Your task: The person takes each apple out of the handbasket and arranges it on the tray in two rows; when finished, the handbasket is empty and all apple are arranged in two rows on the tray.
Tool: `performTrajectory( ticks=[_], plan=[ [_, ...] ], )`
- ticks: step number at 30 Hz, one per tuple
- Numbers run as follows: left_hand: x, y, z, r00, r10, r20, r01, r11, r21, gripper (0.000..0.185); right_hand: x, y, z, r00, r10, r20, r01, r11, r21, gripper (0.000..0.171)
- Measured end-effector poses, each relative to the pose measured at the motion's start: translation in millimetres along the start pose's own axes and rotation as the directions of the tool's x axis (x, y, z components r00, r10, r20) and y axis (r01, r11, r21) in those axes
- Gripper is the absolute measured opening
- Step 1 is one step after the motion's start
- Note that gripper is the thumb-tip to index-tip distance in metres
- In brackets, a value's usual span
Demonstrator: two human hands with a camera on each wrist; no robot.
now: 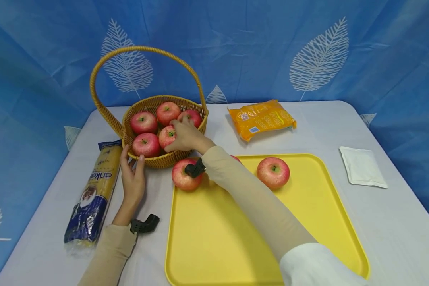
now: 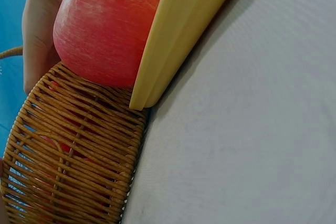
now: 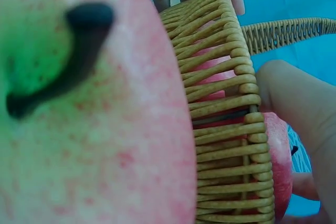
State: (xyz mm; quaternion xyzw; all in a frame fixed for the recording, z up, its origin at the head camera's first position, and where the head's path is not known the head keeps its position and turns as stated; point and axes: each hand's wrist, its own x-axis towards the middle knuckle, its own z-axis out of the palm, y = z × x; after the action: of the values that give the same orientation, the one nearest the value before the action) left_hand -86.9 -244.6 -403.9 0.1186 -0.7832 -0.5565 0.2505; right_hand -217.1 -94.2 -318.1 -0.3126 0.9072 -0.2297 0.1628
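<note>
Five apples sit in the wicker basket (image 1: pixel 164 161) at the tabletop's (image 1: pixel 397 222) far left; the right hand (image 1: pixel 186 137) curls round one apple (image 1: pixel 167 136) inside. The left hand (image 1: pixel 133 178), fingers straight, rests against the basket's near wall. Just beside it, two more apples lie on the yellow tray (image 1: pixel 214 238), a noodle packet (image 1: pixel 93 194) left.

Woven wicker basket (image 1: pixel 164 159) — rough; smooth plastic yellow tray (image 1: pixel 214 238); glossy film on the noodle packet (image 1: pixel 93 194); matt tablecloth (image 1: pixel 397 222).
</note>
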Motion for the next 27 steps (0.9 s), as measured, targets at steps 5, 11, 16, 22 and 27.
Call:
performTrajectory(
  ticks=[5,11,16,22,27],
  plan=[
    [-0.4,-0.9,-0.3,1.0,-0.005,-0.003,0.005,1.0,0.0,0.057,1.2,1.7,0.4,0.999,-0.036,0.025,0.036,0.999,-0.014,0.086],
    [-0.7,-0.5,0.0,1.0,0.006,-0.002,-0.006,1.0,0.004,0.056,1.1,3.6,0.8,0.998,-0.057,0.014,0.057,0.998,0.023,0.085],
    [-0.3,0.0,-0.1,1.0,0.012,0.001,-0.012,1.0,0.003,0.056,0.0,5.0,0.3,0.993,-0.12,0.012,0.119,0.991,0.06,0.078],
    [-2.7,14.1,-0.6,1.0,0.002,0.026,-0.002,1.0,-0.02,0.057,-1.0,5.3,-0.1,0.985,-0.17,0.025,0.169,0.985,0.036,0.069],
    [-6.5,33.2,-0.6,1.0,0.003,0.03,-0.003,1.0,-0.008,0.056,-1.9,4.8,0.0,0.986,-0.166,0.034,0.166,0.986,0.011,0.06]
  ],
)
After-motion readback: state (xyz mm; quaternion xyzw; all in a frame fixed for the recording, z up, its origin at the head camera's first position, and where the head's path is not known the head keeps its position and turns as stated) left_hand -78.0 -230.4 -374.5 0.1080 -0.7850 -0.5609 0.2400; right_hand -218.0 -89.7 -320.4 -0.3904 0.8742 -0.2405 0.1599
